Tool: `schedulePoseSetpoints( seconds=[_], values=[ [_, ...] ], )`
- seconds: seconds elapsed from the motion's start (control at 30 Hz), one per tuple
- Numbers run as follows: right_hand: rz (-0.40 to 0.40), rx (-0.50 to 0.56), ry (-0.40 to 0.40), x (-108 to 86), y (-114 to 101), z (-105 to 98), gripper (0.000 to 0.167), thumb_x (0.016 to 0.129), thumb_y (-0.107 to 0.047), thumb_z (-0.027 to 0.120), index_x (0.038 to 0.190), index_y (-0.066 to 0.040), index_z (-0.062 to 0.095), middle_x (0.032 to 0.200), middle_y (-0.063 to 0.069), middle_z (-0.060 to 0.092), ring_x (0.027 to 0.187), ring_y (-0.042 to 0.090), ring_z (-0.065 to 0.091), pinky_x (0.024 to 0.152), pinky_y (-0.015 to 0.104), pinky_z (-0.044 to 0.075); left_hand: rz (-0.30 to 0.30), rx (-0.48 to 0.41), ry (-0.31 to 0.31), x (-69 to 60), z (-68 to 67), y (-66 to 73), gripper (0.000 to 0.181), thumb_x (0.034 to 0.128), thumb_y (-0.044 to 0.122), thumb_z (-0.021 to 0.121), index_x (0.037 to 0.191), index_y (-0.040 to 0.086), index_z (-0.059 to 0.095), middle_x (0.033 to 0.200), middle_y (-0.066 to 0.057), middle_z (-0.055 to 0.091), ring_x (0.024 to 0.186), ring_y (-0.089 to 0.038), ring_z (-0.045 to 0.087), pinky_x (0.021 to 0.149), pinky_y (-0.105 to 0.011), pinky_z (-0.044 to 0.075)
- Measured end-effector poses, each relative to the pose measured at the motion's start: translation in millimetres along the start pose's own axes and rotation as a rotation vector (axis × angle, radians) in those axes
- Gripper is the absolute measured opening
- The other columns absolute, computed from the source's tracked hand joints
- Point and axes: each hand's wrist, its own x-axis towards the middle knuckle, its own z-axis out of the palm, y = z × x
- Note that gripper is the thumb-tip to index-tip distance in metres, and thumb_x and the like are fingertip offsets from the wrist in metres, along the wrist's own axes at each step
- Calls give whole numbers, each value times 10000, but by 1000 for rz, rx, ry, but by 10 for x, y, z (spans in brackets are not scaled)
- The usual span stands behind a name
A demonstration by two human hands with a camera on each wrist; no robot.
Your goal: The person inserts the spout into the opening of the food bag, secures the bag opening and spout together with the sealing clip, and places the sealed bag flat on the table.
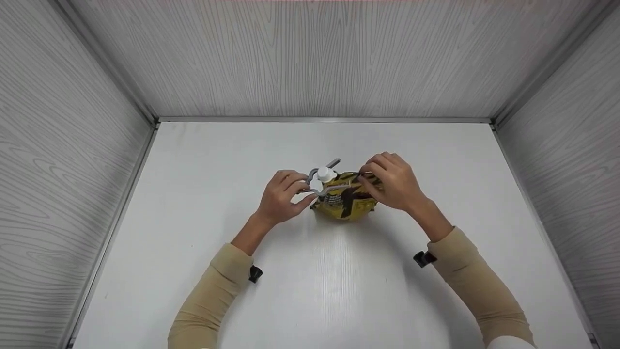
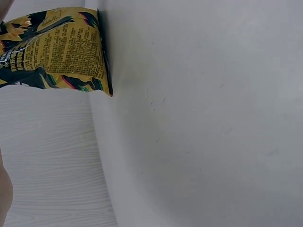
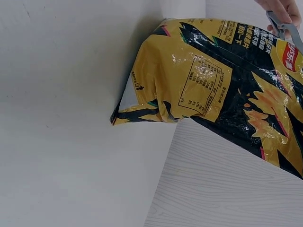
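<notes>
A yellow and black snack bag [image 1: 345, 206] stands upright on the table, its printed sides filling much of the right wrist view [image 3: 203, 80] and showing at the upper left of the left wrist view [image 2: 66, 52]. My left hand [image 1: 283, 196] pinches a grey bag sealing clip [image 1: 320, 193] with a white screw cap [image 1: 325, 174]. The clip's two arms are spread apart, one in front of the bag's top and one behind. At the bag's upper right, my right hand [image 1: 395, 182] pinches the top edge between thumb and fingers. Those fingertips partly hide that edge.
The white table [image 1: 319, 291] has grey wood-grain panels [image 1: 319, 63] at the back and on both sides. A small black device [image 1: 255, 274] sits at the left wrist, another [image 1: 425, 258] at the right.
</notes>
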Motion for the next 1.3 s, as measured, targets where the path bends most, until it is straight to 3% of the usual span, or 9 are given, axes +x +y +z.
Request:
schedulePoseSetpoints(
  seconds=[0.27,0.43,0.7,0.97,1.3],
  values=[
    [-32,19,-16,14,-17,46,171,952,-213,784,1036,-79,720,989,111,703,892,285,659,804,451,560,-2,-28,30,17,36,-3,273,929,312,823,907,69,702,1001,-80,736,976,-243,626,868,-367,559],
    [-28,1,-28,41,-24,30,201,969,-275,729,1052,-92,724,998,104,716,920,298,670,825,479,559,-4,-41,37,20,45,-9,286,979,338,760,917,66,699,1000,-80,734,971,-240,623,876,-368,554],
    [-18,-55,-81,87,-28,21,453,916,-511,690,1106,-101,705,1042,99,720,973,308,671,874,505,566,-6,-35,29,39,49,-2,283,966,336,777,943,67,694,1010,-81,741,975,-237,626,874,-364,562],
    [20,-67,-133,156,-26,30,663,965,-731,529,1132,-115,708,1080,95,723,1015,304,670,889,499,560,-14,-47,20,56,55,4,283,931,309,820,953,56,696,1009,-82,738,979,-237,627,869,-356,562],
    [45,-66,-198,232,-30,31,816,942,-836,448,1216,-104,682,1134,107,721,1060,326,673,932,517,561,-3,-23,14,71,55,14,282,980,335,759,942,64,691,1004,-76,743,984,-235,639,883,-354,564]
  ],
)
